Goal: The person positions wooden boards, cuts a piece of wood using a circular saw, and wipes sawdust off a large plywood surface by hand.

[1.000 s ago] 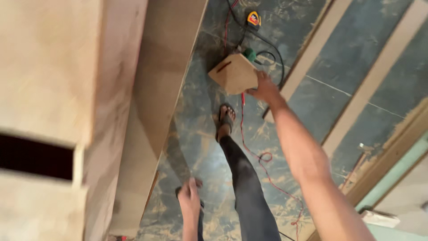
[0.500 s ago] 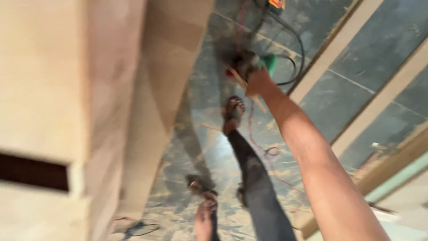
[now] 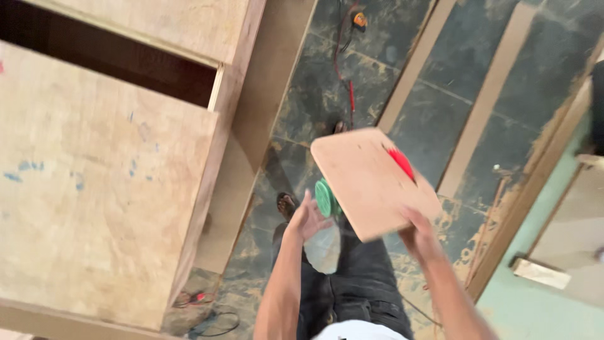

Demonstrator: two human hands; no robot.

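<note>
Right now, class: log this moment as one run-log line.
right hand: holds wooden board | left hand: grips green-capped bottle | board: tilted, red mark on top | left: plywood cabinet

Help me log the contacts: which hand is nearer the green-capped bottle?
Left. The left hand grips the green-capped bottle by its neck; the right hand is off to its right, holding the wooden board.

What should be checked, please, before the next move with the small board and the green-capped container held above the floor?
1. Right hand grips the board by its lower edge: ok.
2. Left hand holds the green-capped container: ok.
3. Cap closed: cannot tell.
4. Board level: not ok, tilted.
5. Red cable on the floor near the foot: not ok.
6. Plywood cabinet stands apart from both hands: ok.
</note>
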